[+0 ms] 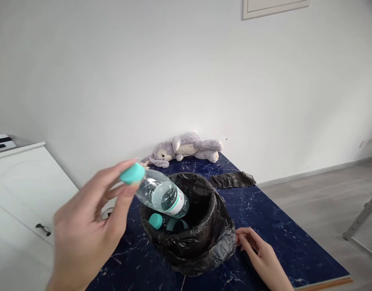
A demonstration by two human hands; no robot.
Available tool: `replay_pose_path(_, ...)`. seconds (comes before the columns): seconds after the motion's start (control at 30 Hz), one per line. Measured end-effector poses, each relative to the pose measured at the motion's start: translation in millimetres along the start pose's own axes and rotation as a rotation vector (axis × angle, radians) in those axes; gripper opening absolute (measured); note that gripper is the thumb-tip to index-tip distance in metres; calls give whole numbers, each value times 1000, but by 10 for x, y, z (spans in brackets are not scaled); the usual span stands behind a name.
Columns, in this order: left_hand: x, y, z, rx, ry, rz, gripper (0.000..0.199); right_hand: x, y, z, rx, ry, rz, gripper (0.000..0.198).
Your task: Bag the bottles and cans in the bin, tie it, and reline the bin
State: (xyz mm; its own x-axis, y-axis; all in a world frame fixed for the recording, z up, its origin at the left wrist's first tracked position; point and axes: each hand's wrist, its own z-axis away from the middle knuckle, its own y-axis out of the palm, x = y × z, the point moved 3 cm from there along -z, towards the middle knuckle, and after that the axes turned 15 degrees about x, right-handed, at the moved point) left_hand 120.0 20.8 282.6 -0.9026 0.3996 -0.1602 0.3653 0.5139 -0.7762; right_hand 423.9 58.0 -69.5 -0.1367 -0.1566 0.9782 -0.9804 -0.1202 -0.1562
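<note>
The bottle (174, 204) was held tilted over the mouth of a black-lined bin (186, 244), its cap (133, 173) pinched by the fingers of the left hand (89, 224). The bin's side was touched by the right hand (260, 252); whether its fingers pinched could not be told. Lowering or lifting was judged in hand; next, a steady cap grip seemed required.

Teal bottle cap (132, 173), black bag (186, 247), white-veined navy tabletop (277, 232), grey-and-cream plush toy (186, 149)
</note>
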Motion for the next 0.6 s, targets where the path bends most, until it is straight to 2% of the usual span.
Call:
replay_pose_path(0.1, -142, 224, -44, 13, 87, 163, 31, 13, 2, -2, -11, -22, -2, 42)
replay_pose_path(0.3, -166, 575, -54, 343, 111, 380, 38, 33, 4, -2, -7, -20, 18, 43)
replay_pose_path(0.47, -89, 685, -23, 610, 67, 344, 41, 47, 0, -2, -15, -14, 34, 44)
replay_pose_path(0.6, 1, 606, 23, 731, 37, 196, 37, 45, 2, 0, -8, 1, 32, 45)
